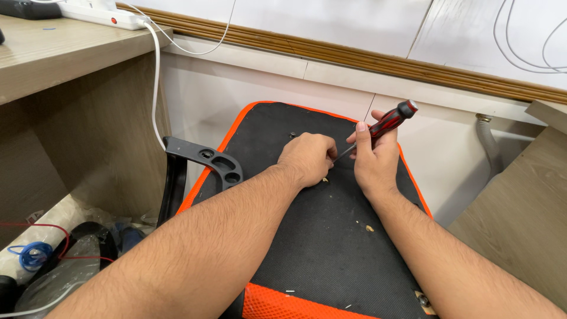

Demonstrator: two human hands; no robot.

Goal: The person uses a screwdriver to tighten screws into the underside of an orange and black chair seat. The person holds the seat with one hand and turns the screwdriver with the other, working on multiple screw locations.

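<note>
head view, looking down: right hand [374, 158] just right of frame centre, fingers curled shut around a screwdriver [381, 127] with a red-and-black handle, handle slanting toward the upper right, metal shaft running down-left toward the other hand. left hand [308, 158] at frame centre, closed into a loose fist, knuckles up, pressed onto the black fabric and meeting the screwdriver tip (whatever sits pinched beneath the fingers hidden, cannot tell). both hands resting on the underside of an upturned chair seat [331, 236], black cloth edged in orange mesh, filling the centre and lower middle of the frame. small screw head [292, 135] showing on the cloth just above the left hand. pale crumbs [369, 228] lying on the cloth below the right hand. black plastic armrest bracket [204, 162] with oval holes jutting out at the seat's left edge. wooden desk [65, 53] in the upper left, white power strip [103, 13] on top, white cable hanging down beside it. grey corrugated hose [489, 142] against the wall at the right. plastic bags and a blue cord coil [32, 255] in the lower left corner.
</note>
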